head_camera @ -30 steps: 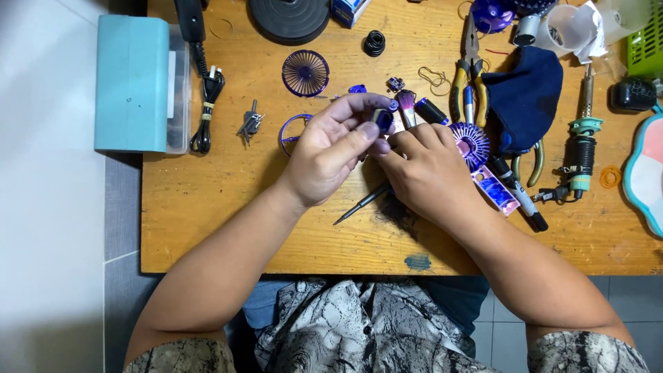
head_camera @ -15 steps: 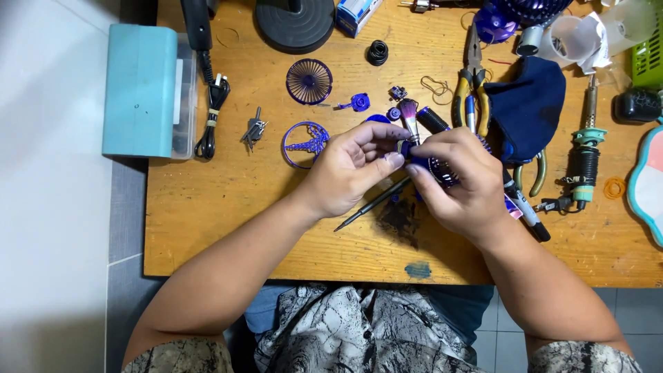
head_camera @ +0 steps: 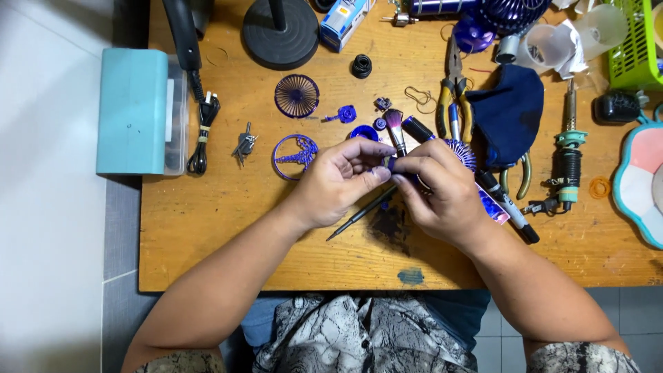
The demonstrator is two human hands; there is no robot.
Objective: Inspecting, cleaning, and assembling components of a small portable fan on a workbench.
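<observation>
a small purple part [head_camera: 391, 164] sits pinched between the fingertips of both hands, held just above the middle of the wooden table [head_camera: 207, 228]; it is too small and too covered to tell its shape. the left hand [head_camera: 338, 181] curls round it from the left, thumb and forefinger closed on it. the right hand [head_camera: 442, 190] meets it from the other side, fingers bent and grasping the same piece, knuckles turned up toward the camera.

under the hands a thin dark screwdriver [head_camera: 356, 217] lies slanted on the wood, its tip pointing down and left. just above the fingers a small brush [head_camera: 395, 128] with a pinkish tuft lies beside a black marker [head_camera: 507, 207], which runs out from behind the right hand. a ribbed purple disc [head_camera: 461, 150] peeks out past the right knuckles.

to the left of the hands lies a purple ring grille [head_camera: 295, 157], and above it a round purple fan guard [head_camera: 297, 95]. further left a small bunch of keys [head_camera: 244, 144], then a teal box [head_camera: 135, 110] at the table's edge. to the right, pliers [head_camera: 452, 93], a dark blue cloth [head_camera: 507, 114] and a soldering iron [head_camera: 568, 148].
</observation>
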